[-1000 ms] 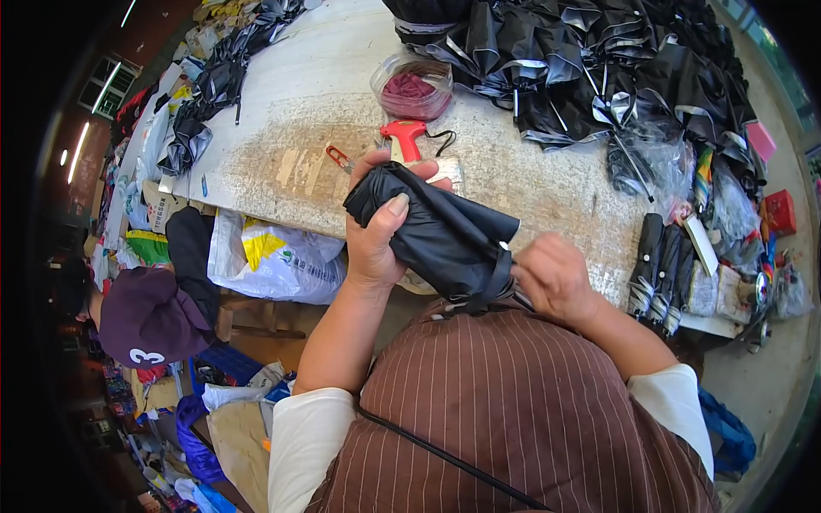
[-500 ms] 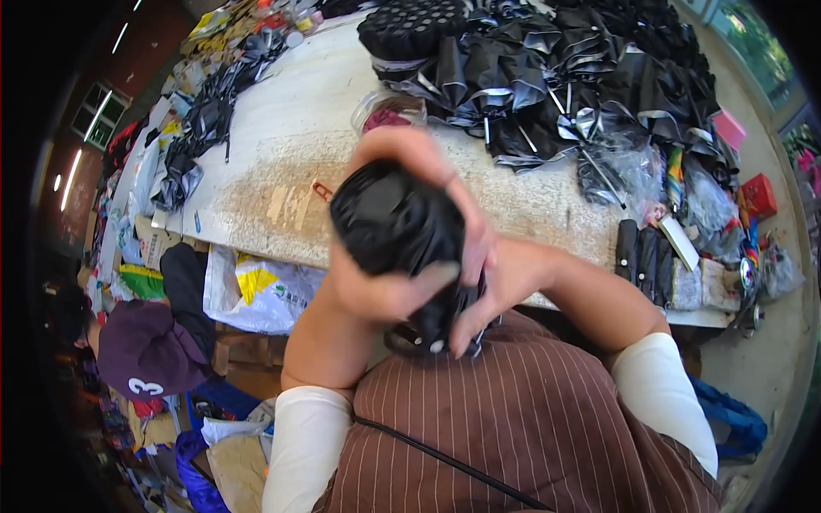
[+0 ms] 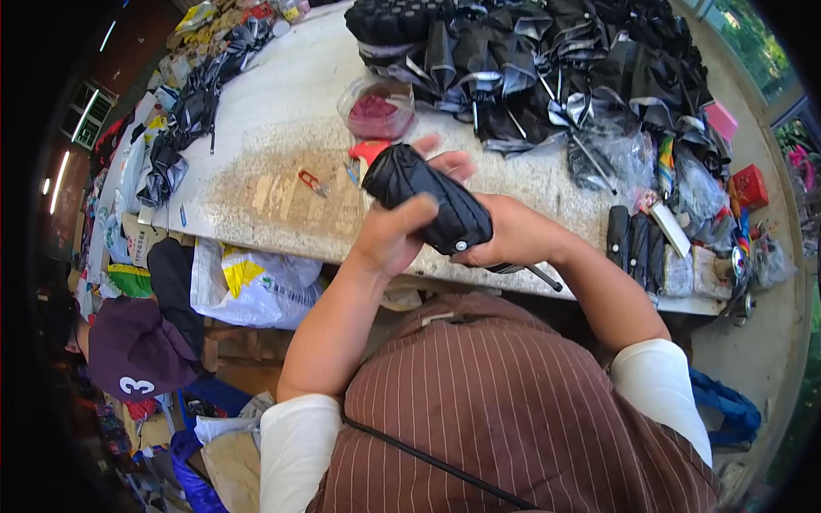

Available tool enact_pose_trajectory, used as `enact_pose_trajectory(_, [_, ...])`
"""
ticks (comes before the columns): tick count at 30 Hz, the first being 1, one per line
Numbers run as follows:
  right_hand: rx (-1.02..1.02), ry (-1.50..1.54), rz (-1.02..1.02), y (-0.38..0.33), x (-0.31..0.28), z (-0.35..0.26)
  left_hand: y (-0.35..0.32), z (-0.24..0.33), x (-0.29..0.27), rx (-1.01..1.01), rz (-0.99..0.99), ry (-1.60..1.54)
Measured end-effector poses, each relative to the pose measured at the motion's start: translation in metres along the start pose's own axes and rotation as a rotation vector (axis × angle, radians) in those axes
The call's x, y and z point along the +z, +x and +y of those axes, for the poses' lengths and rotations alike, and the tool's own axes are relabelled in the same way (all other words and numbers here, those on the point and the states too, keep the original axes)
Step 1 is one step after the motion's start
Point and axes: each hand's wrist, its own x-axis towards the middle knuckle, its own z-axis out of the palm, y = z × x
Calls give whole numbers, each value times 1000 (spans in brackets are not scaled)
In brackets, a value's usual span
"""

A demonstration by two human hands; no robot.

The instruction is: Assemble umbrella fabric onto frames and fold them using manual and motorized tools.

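Note:
A folded black umbrella [image 3: 445, 205] is held between my two hands above the table's front edge, tilted, with its wrapped canopy rolled tight. My left hand [image 3: 389, 239] is around its upper left part; the thumb lies across the canopy, and blurred fingertips show beyond the far side. With my right hand [image 3: 509, 231] I grip the lower right end, near a small silvery snap button. The right fingers are partly hidden under the umbrella. A thin dark rod or strap end sticks out below that hand. Just beyond the umbrella lies a red object [image 3: 368, 151], partly covered.
Red-handled thread snips [image 3: 312, 182] lie on the worn white table [image 3: 274, 111]. A clear tub [image 3: 376, 111] with dark pink contents stands behind the umbrella. Black umbrellas [image 3: 547, 77] are heaped at the far right, folded ones [image 3: 637, 244] nearer. A person in a purple cap [image 3: 141, 346] is at left.
The umbrella has moved up and away from my body and tipped toward the right. My right hand has shifted to its lower end. The tub and red object are now more exposed.

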Motion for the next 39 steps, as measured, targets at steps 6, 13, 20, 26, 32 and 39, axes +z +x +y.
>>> enact_pose_trajectory(6, [-383, 237, 92, -2, -15, 21, 18, 15, -5, 136, -140, 204])
enact_pose_trajectory(13, [192, 990, -77, -26, -3, -9, 13, 15, 24, 416, -29, 427])
enact_pose_trajectory(20, [79, 811, 24, -12, 64, 8, 16, 17, 50, -4, 172, -233])
enact_pose_trajectory(26, [162, 970, 462, -2, 4, 51, 9, 10, 13, 22, 2, -165])
enact_pose_trajectory(32, [162, 522, 56, -50, -31, -24, 4, -1, 7, 313, -38, 240])
enact_pose_trajectory(39, [250, 749, -166, -31, 67, -5, 4, -6, 22, 40, 160, -119])
